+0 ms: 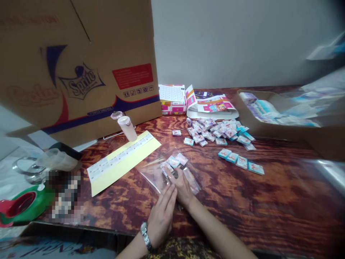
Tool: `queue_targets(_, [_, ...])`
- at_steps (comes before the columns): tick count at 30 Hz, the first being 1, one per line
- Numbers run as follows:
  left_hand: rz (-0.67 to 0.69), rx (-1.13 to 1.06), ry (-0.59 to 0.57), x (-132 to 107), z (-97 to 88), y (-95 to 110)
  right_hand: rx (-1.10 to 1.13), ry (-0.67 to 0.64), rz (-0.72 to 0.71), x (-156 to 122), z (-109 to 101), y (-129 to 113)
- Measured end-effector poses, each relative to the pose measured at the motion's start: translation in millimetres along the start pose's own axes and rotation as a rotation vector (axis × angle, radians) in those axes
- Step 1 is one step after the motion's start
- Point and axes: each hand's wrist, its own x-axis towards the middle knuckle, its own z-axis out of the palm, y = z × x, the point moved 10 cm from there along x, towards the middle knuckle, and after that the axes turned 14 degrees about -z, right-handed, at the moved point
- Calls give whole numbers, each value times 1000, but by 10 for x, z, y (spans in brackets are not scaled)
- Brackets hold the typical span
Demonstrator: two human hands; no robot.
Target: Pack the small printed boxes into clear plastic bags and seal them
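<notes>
A clear plastic bag (153, 172) lies flat on the wooden table (242, 201) in front of me, with a few small square packets (178, 160) inside it. My right hand (183, 187) rests on the bag's near end, its fingers bent and pressing down on the plastic over the packets. My left hand (161, 212), with a watch on its wrist, lies flat beside it, fingers stretched out and touching the bag's near edge. A loose heap of the same small packets (215, 131) lies further back, and a short row of blue ones (241, 162) to the right.
A large Sprite carton (78, 64) stands at the back left. Before it lie a yellow sticker sheet (124, 162) and a small plastic bottle (128, 127). A cardboard tray of packets (269, 108) sits at the right. Printed boxes (172, 99) stand at the back, and tape (24, 203) lies at the left.
</notes>
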Motion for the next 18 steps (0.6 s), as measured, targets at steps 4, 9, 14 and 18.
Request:
queue_targets(4, [10,16,8,6,-2,13,-92,-44,7,20,-1,17])
queue_targets(9, [0,9,26,20,-26,-15,-156,-9,-76,-170,-124,-70])
queue_targets(14, [4,21,5,27,-34,1,21,-181,-101,-124,97,-111])
queue_targets(18, [13,59,27,31,-76,4,92,-243,-77,-16,67,-105])
